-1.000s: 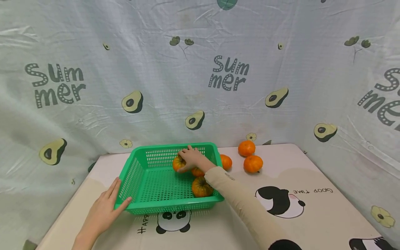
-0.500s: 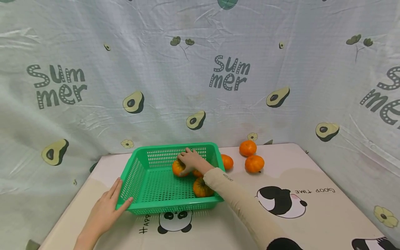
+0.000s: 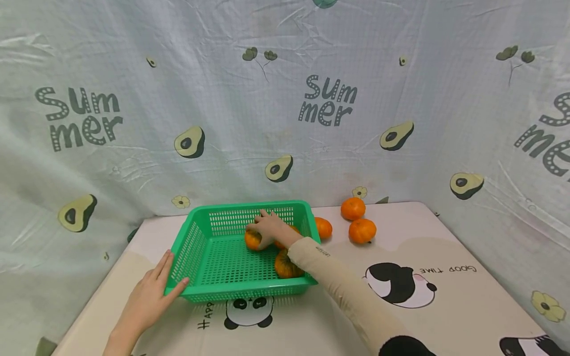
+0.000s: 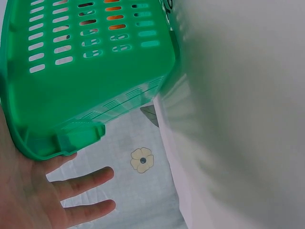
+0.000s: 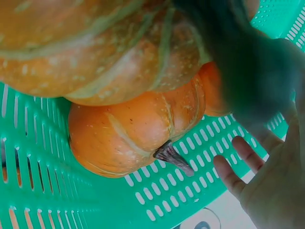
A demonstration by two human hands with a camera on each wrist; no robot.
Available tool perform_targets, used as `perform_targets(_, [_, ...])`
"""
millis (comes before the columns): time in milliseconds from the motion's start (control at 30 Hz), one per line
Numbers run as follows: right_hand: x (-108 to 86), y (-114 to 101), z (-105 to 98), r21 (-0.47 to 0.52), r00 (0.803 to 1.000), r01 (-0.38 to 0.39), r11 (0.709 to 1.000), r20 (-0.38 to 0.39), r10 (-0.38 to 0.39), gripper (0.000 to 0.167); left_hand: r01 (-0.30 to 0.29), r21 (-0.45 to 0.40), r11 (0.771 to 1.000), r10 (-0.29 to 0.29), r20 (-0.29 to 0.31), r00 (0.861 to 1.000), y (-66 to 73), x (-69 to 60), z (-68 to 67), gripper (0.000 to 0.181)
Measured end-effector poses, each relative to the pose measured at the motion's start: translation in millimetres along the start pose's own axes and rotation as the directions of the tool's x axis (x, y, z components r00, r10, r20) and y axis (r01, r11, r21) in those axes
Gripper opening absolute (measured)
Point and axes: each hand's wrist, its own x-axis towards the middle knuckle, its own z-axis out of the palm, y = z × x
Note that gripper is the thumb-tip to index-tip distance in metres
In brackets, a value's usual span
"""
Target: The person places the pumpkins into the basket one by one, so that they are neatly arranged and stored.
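Note:
A green slotted plastic basket [image 3: 249, 291] holds several small pumpkins on its right side. My right hand [image 3: 272, 230] reaches in and grips one pumpkin [image 3: 252, 240], thumb on its near side and forefinger over its top. Beneath the wrist sit another pumpkin [image 3: 286, 266], greenish and ribbed, and an orange one partly hidden by the hand. In the right wrist view, a stemmed pumpkin [image 5: 128, 133] lies by the slotted wall, and the right hand's outer fingers [image 5: 228, 176] extend. My left hand [image 3: 147, 296] rests against the basket's left rim, fingers straight.
Outside the basket's right wall lies an orange pumpkin [image 3: 323, 228]. Two more, a rear pumpkin [image 3: 353, 208] and a nearer pumpkin [image 3: 362, 231], sit further right. A printed cloth [image 3: 222, 123] hangs behind the table [image 3: 445, 237].
The right hand has lowered slightly inside the basket, and the pumpkin in its grip has come down with it. The left hand keeps its place at the rim.

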Motion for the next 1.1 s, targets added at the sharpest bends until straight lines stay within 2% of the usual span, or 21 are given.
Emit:
perform_targets(167, [-1.0, -3, -2, -0.092, 1.0, 0.02, 0.996, -0.011, -0.021, 0.059, -0.003, 0.001, 1.0, 0.003, 0.002, 1.0, -0.5, -0.9, 0.2, 0.076])
perform_targets(233, [-1.7, -3, -3, -0.099, 1.0, 0.028, 0.995, -0.009, -0.029, 0.059, -0.001, -0.001, 1.0, 0.001, 0.002, 1.0, -0.4, -1.2, 0.0, 0.076])
perform_targets(467, [-4.7, 0, -8, -0.025, 0.999, 0.041, 0.999, -0.022, -0.041, 0.057, 0.009, 0.0, 1.0, -0.009, 0.005, 1.0, -1.0, -0.7, 0.8, 0.076])
perform_targets(767, [-21.4, 7, -34, 0.036, 0.987, 0.083, 0.996, -0.141, -0.077, 0.053, -0.005, -0.002, 1.0, 0.005, -0.011, 1.0, -0.7, -0.1, 0.8, 0.075])
perform_targets(1100, [-59.3, 25, -60, 0.124, 0.952, 0.152, 0.981, -0.284, -0.112, 0.051, -0.001, -0.009, 1.0, 0.0, -0.012, 1.0, -0.4, -0.1, 0.1, 0.074])
